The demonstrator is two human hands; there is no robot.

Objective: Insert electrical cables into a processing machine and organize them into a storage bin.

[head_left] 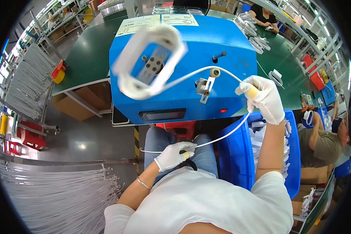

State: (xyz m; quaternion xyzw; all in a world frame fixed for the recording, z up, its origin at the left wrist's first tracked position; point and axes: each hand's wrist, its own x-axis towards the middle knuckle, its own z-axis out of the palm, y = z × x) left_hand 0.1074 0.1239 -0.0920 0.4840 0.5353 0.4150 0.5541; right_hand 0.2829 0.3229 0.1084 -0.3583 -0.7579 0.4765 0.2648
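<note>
A white cable (224,136) runs through both my hands, which wear white gloves with yellow bands on some fingers. My right hand (267,99), raised beside the right side of a blue machine (175,97), is closed on the cable. Low over my lap, my left hand (173,156) is closed around the cable's lower stretch, and its tail sticks out to the left. From my right hand the cable passes by a small guide roller (215,72) to a white loop (133,91) at the machine's metal head (154,64). The loop is smeared by motion, so its details are unclear.
A blue bin (234,160) holding white pieces stands at my right. White cable coils (257,41) lie on the green table (87,50). Bundles of cables (58,195) hang on racks at left. One co-worker (263,17) sits far right, another (319,144) nearer.
</note>
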